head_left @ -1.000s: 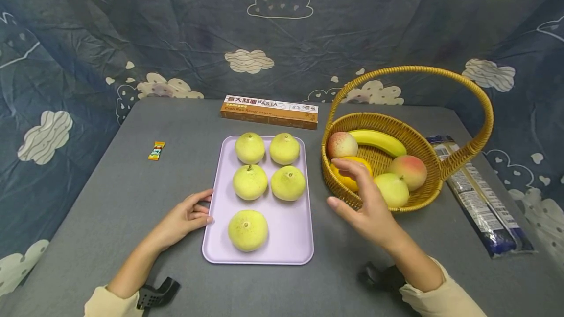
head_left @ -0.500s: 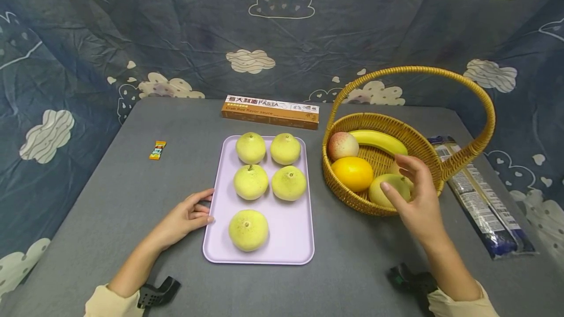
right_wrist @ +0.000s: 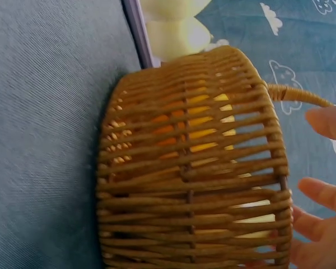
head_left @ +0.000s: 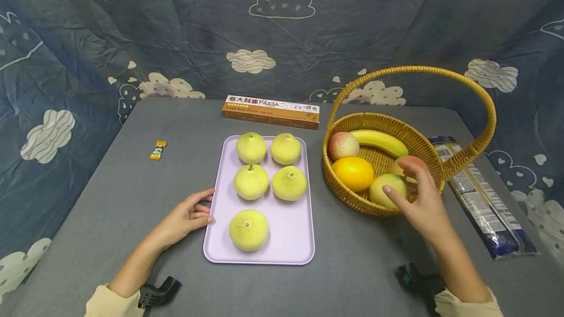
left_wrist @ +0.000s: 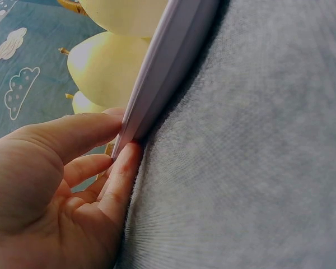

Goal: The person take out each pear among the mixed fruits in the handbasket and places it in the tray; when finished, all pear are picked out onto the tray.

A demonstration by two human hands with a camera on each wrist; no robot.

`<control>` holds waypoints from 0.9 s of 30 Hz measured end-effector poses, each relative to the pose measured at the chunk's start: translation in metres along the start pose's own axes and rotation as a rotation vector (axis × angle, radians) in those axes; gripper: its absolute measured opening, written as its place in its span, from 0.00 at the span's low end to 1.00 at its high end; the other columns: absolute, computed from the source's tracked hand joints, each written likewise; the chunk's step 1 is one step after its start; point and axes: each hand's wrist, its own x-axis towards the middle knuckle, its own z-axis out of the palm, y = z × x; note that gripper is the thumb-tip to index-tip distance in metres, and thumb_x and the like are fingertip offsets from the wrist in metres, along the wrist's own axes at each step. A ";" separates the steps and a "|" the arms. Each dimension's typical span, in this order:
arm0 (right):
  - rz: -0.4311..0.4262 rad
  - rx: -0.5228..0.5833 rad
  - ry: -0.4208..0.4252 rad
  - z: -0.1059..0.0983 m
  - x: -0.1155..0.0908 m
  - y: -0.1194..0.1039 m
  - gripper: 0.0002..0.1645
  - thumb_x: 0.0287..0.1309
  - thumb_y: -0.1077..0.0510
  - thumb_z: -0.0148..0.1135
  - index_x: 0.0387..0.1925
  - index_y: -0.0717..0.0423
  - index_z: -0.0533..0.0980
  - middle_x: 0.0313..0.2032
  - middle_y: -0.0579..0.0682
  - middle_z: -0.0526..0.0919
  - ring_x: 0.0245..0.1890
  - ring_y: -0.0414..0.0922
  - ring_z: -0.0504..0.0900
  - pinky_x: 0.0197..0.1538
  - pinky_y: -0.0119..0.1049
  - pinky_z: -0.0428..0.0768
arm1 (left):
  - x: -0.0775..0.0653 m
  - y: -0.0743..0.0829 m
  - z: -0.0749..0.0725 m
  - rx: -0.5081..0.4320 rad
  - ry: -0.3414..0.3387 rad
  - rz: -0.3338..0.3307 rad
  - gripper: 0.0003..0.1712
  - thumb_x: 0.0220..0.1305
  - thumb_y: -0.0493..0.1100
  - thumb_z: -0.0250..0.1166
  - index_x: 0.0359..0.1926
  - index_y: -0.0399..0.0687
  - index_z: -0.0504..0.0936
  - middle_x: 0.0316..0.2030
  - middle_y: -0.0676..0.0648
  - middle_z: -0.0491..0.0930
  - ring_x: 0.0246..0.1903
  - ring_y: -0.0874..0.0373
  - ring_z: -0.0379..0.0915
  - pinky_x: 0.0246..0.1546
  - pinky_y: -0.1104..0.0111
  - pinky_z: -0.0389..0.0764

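A lilac tray [head_left: 293, 238] holds several round yellow-green fruits [head_left: 248, 230] with short stems. My left hand [head_left: 180, 221] pinches its left rim; in the left wrist view the thumb lies on the edge and fingers [left_wrist: 123, 174] reach to its underside. My right hand [head_left: 425, 209] is over the front right of the wicker basket [head_left: 341, 198], fingers spread and bent loosely around a pale green fruit [head_left: 384, 191]; contact cannot be told. A peach [head_left: 398, 164] is partly hidden behind the fingers. The basket also holds another peach [head_left: 343, 146], a banana [head_left: 380, 141] and an orange-yellow fruit [head_left: 352, 173].
The tall basket handle [head_left: 414, 69] arches behind the right hand. A long pasta box [head_left: 270, 112] lies behind the tray, a small wrapped candy [head_left: 157, 150] at left. A blue-and-clear packet [head_left: 484, 204] lies right of the basket. A cloud-patterned cloth hangs behind.
My right hand has moved right from over the basket's left side to the pale green fruit, uncovering the orange-yellow fruit. The left hand and tray have stayed in place.
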 end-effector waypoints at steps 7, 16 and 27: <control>0.065 -0.100 -0.166 -0.009 0.006 0.005 0.33 0.50 0.61 0.65 0.56 0.65 0.61 0.52 0.63 0.64 0.47 0.61 0.67 0.40 0.40 0.73 | 0.000 0.001 0.000 -0.003 -0.001 -0.004 0.37 0.54 0.31 0.63 0.62 0.27 0.56 0.52 0.31 0.60 0.38 0.59 0.69 0.37 0.74 0.75; 0.082 -0.203 -0.283 -0.013 0.016 0.007 0.33 0.50 0.55 0.66 0.51 0.70 0.63 0.49 0.67 0.67 0.50 0.61 0.64 0.48 0.56 0.62 | 0.000 0.000 0.000 -0.002 -0.001 0.003 0.37 0.54 0.30 0.63 0.62 0.28 0.56 0.52 0.31 0.60 0.39 0.58 0.70 0.37 0.74 0.75; 0.053 -0.231 -0.338 -0.011 0.022 0.010 0.32 0.44 0.56 0.70 0.48 0.68 0.68 0.46 0.64 0.70 0.45 0.56 0.67 0.42 0.49 0.65 | 0.000 0.001 0.000 0.004 0.000 0.009 0.37 0.54 0.30 0.63 0.62 0.27 0.56 0.53 0.31 0.60 0.39 0.58 0.70 0.38 0.74 0.75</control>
